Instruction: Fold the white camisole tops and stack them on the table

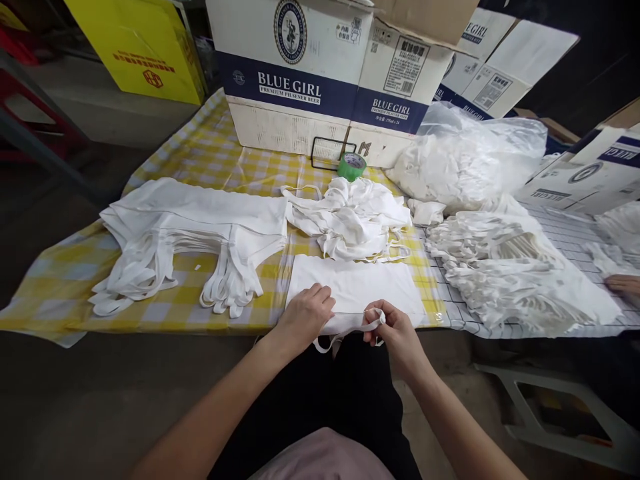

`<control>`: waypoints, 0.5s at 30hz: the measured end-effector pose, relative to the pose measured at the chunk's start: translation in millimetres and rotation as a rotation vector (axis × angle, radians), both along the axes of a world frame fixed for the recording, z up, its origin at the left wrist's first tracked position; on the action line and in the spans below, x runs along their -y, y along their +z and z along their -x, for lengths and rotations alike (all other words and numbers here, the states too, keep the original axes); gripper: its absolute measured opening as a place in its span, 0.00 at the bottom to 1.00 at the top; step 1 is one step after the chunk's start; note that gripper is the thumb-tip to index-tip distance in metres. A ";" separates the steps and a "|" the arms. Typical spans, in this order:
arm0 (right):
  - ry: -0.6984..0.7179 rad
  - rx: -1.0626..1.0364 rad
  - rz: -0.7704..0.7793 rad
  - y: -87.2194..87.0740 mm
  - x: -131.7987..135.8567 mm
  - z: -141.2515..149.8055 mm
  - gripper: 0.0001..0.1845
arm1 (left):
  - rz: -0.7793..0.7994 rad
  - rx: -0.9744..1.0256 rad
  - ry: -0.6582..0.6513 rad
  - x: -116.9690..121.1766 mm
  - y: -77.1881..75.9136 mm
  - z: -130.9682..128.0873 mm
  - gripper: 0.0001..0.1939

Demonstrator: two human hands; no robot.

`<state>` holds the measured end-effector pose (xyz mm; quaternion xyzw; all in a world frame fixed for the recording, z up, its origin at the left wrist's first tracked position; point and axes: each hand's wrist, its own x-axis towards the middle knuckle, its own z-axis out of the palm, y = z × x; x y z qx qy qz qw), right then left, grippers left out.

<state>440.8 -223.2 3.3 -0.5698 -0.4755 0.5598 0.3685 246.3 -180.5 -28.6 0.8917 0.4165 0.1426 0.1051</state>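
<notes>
A white camisole-like top [355,283] with thin straps lies flat at the table's front edge, its straps toward me. My left hand [306,313] is closed at the lower left of it, fingers curled on the fabric's edge. Between thumb and fingers, my right hand [390,328] pinches a white strap [373,321] at the lower right. Another strap loop hangs over the edge between my hands. Left of it lies a neat stack of similar white tops [215,207], straps dangling forward. Just behind is a crumpled heap of white tops [357,217].
A larger pile of white tops [520,267] lies to the right, before a clear plastic bag [470,153] of white pieces. Green tape [351,166] and a Blue Girl carton [300,80] stand behind. Another person's hand [625,287] shows at the right edge, above a stool [555,413].
</notes>
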 end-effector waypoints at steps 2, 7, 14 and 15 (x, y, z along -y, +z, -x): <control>0.027 -0.028 0.019 -4.1 -4.6 2.6 0.12 | -0.057 -0.065 -0.061 -4.1 -3.0 0.5 0.07; 0.044 0.111 -0.061 -13.7 -14.9 6.6 0.07 | 0.001 0.017 -0.046 -10.2 -2.9 1.4 0.07; 0.169 0.645 -0.349 -16.7 -24.2 17.8 0.14 | 0.243 0.272 0.017 -23.0 -2.2 3.1 0.08; 0.184 0.685 -0.378 -16.8 -25.5 18.9 0.14 | 0.264 0.285 0.020 -24.6 -2.4 2.9 0.08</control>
